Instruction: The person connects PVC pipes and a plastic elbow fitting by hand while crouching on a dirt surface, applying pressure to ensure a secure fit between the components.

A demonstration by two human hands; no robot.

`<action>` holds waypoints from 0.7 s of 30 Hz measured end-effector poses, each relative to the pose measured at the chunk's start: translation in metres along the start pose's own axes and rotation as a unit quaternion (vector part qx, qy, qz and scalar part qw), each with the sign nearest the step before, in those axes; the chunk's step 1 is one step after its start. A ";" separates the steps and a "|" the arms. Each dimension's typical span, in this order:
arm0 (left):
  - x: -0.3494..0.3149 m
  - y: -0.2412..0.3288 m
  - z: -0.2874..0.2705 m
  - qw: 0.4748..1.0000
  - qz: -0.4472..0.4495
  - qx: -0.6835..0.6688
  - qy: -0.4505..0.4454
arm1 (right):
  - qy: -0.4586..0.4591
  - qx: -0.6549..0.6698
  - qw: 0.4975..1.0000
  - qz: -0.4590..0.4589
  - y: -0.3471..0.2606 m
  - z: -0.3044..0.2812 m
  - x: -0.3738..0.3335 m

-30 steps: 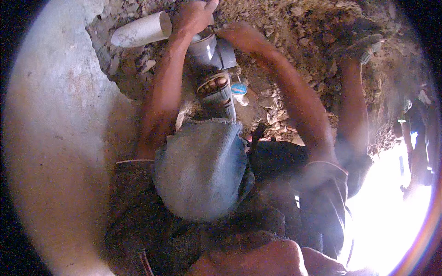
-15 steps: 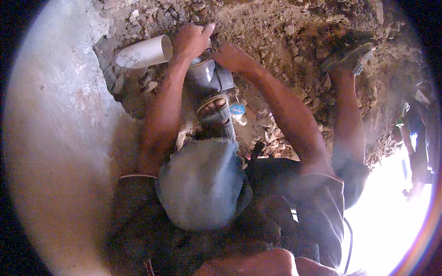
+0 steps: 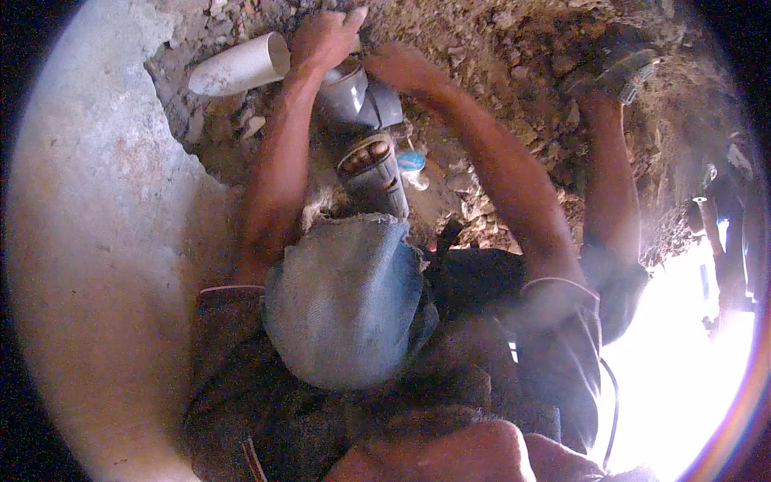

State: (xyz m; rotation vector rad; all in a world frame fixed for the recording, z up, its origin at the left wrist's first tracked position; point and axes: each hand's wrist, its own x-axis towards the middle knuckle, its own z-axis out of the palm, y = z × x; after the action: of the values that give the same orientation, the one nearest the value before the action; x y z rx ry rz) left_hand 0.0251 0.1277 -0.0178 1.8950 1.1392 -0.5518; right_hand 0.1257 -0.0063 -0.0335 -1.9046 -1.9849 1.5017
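A grey plastic pipe fitting (image 3: pixel 345 95) with a round mouth and a side branch sits in the dirt, just beyond my sandalled foot (image 3: pixel 369 157). Over its far left edge is my left hand (image 3: pixel 324 40), one digit stretched out and the rest curled out of sight. At the fitting's right rim my right hand (image 3: pixel 401 68) is closed, its fingertips bunched toward the mouth. What either hand grips between them is hidden or too small to name. A white pipe (image 3: pixel 241 66) lies left of my left hand, its open end facing it.
A pale concrete slab or wall (image 3: pixel 96 241) fills the left side. Broken soil and rubble (image 3: pixel 498 72) lie beyond and to the right. A small container with a blue top (image 3: pixel 411 161) stands beside my foot. My other foot (image 3: pixel 630 76) rests farther right. Another person shows at the right edge.
The whole scene has shifted slightly upward in the picture. Both hands stay at the fitting, with only small movement of the fingers.
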 end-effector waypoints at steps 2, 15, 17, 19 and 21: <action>0.012 0.011 0.000 1.000 0.022 0.006 0.006 | -0.012 -0.078 0.994 -0.070 0.058 0.060 0.035; 0.012 -0.009 0.005 0.999 -0.022 0.023 0.013 | 0.057 0.023 0.993 -0.096 0.013 -0.021 -0.011; 0.016 -0.009 0.020 1.000 -0.010 -0.003 -0.011 | 0.048 -0.005 0.993 -0.109 0.033 0.003 -0.017; 0.012 -0.003 0.019 0.999 0.019 0.000 -0.033 | 0.064 -0.108 0.986 -0.111 0.036 0.047 -0.002; 0.019 -0.004 0.005 0.998 0.000 0.043 -0.047 | 0.068 -0.030 0.997 -0.034 0.021 0.042 0.017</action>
State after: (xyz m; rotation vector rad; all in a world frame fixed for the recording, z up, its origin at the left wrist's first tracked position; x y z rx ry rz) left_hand 0.0314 0.1342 -0.0360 1.9207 1.0689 -0.6914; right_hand 0.1128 -0.0227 -0.0785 -1.8837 -2.0345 1.2731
